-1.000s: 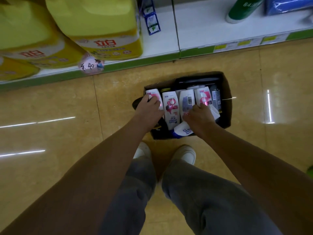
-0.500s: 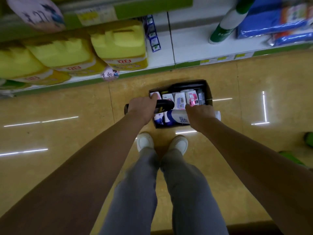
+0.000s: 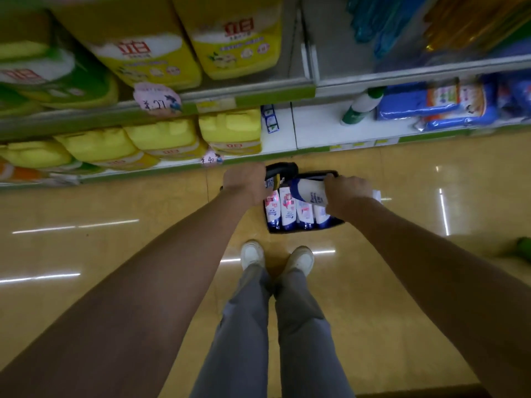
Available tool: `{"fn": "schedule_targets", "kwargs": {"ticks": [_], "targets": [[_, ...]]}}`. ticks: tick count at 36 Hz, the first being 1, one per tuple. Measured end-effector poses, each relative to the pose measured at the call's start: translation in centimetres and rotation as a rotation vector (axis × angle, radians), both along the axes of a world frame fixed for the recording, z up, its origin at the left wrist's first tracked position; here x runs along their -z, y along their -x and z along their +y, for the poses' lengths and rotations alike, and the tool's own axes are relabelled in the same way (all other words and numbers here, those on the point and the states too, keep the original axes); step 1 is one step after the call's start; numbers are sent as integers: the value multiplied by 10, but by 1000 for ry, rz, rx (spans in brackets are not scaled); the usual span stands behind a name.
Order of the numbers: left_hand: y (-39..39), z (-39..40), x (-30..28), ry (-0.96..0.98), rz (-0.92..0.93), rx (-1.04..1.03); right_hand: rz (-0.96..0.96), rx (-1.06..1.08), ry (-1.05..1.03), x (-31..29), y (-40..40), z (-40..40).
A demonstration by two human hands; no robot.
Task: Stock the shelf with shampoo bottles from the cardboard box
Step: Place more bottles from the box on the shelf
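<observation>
A dark cardboard box (image 3: pixel 336 222) sits on the floor in front of my feet, holding several white shampoo bottles (image 3: pixel 287 209) with pink labels and blue caps. My left hand (image 3: pixel 247 182) is closed around a black bottle (image 3: pixel 283 171), held lying sideways above the box's left end. My right hand (image 3: pixel 346 193) grips a white shampoo bottle with a blue cap (image 3: pixel 309 192), also held sideways over the box. Both hands are raised above the box.
Shelves run along the top: yellow detergent jugs (image 3: pixel 230 130) on the lowest shelf and more above, round price tags (image 3: pixel 211 160), a white bare shelf stretch (image 3: pixel 319 130), a green-capped bottle (image 3: pixel 360 106) and blue packs (image 3: pixel 436 104) to the right. The tan tiled floor surrounds the box.
Both hands have risen from the box, each lifting a bottle out. My view has tilted up, showing more shelves.
</observation>
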State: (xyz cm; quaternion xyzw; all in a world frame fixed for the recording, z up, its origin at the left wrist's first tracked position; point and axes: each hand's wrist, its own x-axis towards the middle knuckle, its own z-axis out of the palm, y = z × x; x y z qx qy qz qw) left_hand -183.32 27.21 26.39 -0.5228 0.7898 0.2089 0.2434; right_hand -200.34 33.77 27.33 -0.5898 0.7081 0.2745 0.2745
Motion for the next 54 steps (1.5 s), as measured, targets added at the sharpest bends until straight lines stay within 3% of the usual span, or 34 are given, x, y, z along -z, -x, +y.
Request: {"fn": "schedule_targets", "kwargs": {"ticks": [13, 24, 36, 54], "targets": [[16, -23, -105, -111, 273, -416, -356, 579, 177, -109, 5, -21], [20, -35, -179, -171, 578, -679, -639, 907, 291, -187, 18, -41], [28, -61, -261, -101, 797, -817, -695, 857, 446, -269, 38, -64], [59, -71, -378, -47, 1004, -738, -830, 583, 707, -375, 56, -82]]}}
